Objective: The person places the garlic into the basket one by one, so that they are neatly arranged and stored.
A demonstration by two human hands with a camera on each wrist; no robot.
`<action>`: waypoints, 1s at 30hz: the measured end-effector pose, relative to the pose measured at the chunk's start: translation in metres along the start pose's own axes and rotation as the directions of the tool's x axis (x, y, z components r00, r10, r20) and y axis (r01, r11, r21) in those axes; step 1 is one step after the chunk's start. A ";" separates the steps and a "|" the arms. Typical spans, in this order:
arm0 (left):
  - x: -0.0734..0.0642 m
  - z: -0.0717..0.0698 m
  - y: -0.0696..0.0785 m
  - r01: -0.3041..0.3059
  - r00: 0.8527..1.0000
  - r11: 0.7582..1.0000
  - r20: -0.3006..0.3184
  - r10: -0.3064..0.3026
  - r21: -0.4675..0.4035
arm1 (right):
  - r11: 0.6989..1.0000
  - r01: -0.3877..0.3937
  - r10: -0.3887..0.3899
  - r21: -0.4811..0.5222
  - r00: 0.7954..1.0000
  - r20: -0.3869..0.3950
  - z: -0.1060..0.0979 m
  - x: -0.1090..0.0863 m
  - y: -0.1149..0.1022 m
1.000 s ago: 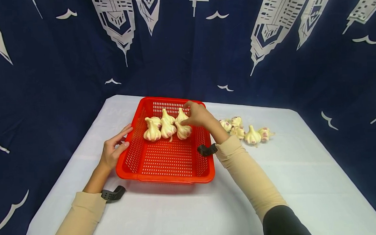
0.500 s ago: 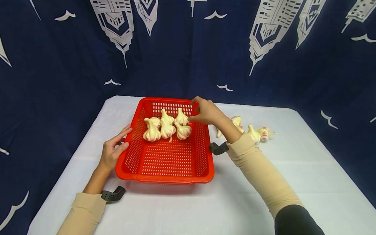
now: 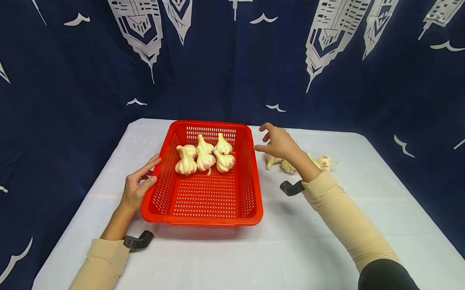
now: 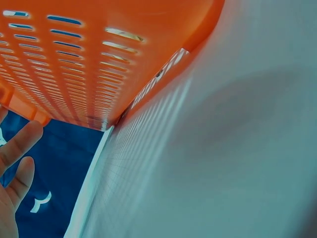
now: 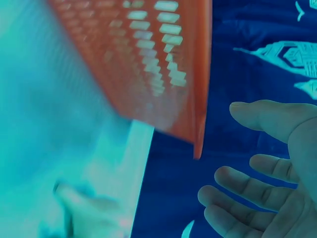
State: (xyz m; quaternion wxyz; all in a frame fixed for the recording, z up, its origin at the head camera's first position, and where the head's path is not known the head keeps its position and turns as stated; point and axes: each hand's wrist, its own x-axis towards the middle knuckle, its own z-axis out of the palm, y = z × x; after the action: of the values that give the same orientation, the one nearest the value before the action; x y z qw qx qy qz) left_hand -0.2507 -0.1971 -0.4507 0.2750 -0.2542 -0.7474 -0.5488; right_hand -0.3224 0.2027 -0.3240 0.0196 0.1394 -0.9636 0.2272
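Observation:
A red perforated plastic basket stands on the table, with several garlic bulbs grouped in its far half. Fingers and thumb extended, my left hand touches the basket's left rim; in the left wrist view its fingers lie by the orange-looking wall. My right hand hovers just beyond the basket's right rim, fingers spread and holding nothing. Beneath and beside it lie several more garlic bulbs, partly hidden by the hand and forearm. The right wrist view also has my right hand with nothing in its grasp.
A white cloth covers the table. Behind it hangs a dark blue curtain with white building and bird prints. The outermost loose garlic bulb lies right of the right forearm.
My right hand has moved right, from over the garlic in the basket, past its right rim, to above the loose bulbs. The left hand stays at the left rim.

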 end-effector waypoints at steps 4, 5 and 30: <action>0.000 0.000 0.002 -0.006 1.000 1.000 0.002 0.006 -0.003 | 0.999 -0.029 0.029 -0.020 1.000 -0.007 -0.004 -0.005 0.017; 0.000 0.000 0.001 -0.005 1.000 1.000 0.002 0.005 -0.003 | 0.999 -0.035 0.035 -0.022 0.999 -0.008 -0.005 -0.006 0.021; 0.005 0.002 0.041 0.010 1.000 1.000 0.009 -0.010 0.007 | 0.981 -0.190 0.186 -0.037 0.978 -0.092 -0.018 -0.028 0.112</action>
State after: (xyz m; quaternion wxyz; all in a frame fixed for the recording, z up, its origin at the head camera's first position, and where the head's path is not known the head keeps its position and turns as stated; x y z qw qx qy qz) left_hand -0.2271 -0.1839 -0.4198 0.2700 -0.2522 -0.7517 -0.5464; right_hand -0.3271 0.3142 -0.3594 0.0438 0.0370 -0.9756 0.2119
